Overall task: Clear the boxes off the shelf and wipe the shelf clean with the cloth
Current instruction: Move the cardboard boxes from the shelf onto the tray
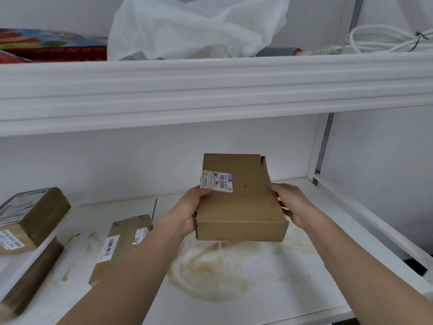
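Two bare forearms reach in from the bottom edge, and between them the left hand (187, 212) and the right hand (294, 205) hold a brown cardboard box (239, 202) by its two long sides. The left thumb lies over the corner of a white shipping label (216, 180) on the box's top face, with the fingers curled underneath; the right hand's fingers wrap round the opposite edge. The box is tilted, its far end higher than its near end, and it is lifted clear of the white shelf (293, 299), above a wide tan smear (210, 268) that spreads in swirls across the shelf surface. One far corner of the box is torn open. To the left, partly hidden by the left forearm, a smaller labelled box (119, 245) lies on the same shelf, with thinner brown streaks around it. Farther left, beyond a white dividing rail, sit a taped parcel (30, 214) with printed labels and, nearer the camera, a long dark-brown package (32, 277). Above, the thick white front rail of an upper shelf (210, 90) crosses the whole view. On it rest a crumpled white plastic bag (194, 26), a colourful printed carton (51, 45) at the left and a coiled white cable (386, 41) at the right.
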Demonstrator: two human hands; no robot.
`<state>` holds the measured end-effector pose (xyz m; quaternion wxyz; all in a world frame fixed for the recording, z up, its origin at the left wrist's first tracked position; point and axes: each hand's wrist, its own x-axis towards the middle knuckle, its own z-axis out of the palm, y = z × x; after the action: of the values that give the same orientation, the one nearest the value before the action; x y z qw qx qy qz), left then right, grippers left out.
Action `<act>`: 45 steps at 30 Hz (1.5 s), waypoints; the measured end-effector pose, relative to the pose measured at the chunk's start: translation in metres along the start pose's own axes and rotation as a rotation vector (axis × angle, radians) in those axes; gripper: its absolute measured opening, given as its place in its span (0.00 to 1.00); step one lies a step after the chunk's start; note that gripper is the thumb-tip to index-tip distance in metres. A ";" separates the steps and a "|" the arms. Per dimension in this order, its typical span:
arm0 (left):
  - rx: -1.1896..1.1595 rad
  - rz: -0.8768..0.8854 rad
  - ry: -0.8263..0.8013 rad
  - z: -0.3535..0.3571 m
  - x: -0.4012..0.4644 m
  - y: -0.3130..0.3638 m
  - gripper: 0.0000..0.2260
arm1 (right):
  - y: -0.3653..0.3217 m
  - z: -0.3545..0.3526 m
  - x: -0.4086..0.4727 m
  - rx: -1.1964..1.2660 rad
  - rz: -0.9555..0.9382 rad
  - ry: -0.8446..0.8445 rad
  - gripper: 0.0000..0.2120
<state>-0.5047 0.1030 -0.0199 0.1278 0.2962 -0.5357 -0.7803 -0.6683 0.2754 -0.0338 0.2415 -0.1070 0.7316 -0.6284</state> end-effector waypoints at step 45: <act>-0.097 -0.027 0.188 -0.039 0.004 -0.006 0.19 | -0.027 0.019 -0.021 -0.377 -0.383 -0.036 0.26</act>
<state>-0.4840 0.0733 -0.0364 0.1812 0.3688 -0.4790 -0.7757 -0.6450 0.2639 -0.0042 0.1069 -0.2977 0.7977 -0.5134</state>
